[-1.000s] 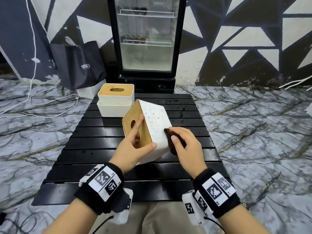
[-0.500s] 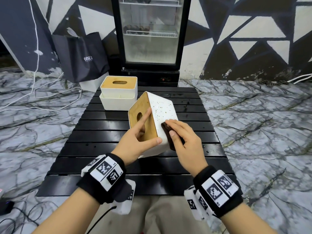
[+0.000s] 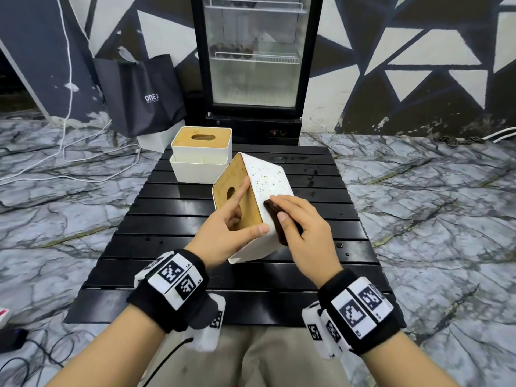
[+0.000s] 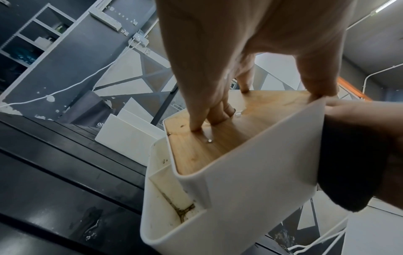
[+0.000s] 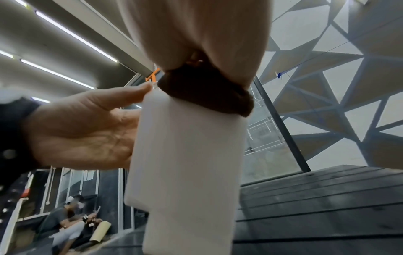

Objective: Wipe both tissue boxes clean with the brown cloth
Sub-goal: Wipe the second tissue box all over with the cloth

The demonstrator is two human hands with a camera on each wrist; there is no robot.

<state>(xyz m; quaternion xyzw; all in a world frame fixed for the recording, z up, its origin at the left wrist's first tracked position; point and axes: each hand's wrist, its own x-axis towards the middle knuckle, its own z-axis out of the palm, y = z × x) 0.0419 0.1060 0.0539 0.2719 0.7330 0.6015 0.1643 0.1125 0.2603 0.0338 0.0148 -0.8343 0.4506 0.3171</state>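
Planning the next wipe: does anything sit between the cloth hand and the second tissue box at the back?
Yes. The tilted white speckled tissue box, held by the left hand, stands between the right hand with the brown cloth and the upright wooden-lidded box.

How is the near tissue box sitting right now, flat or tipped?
Tipped. The near tissue box leans on one bottom edge on the table, its wooden lid facing left, steadied by the left hand.

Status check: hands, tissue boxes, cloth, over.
Left hand grips tilted tissue box. Right hand presses brown cloth on its speckled side. Second tissue box stands behind, apart.
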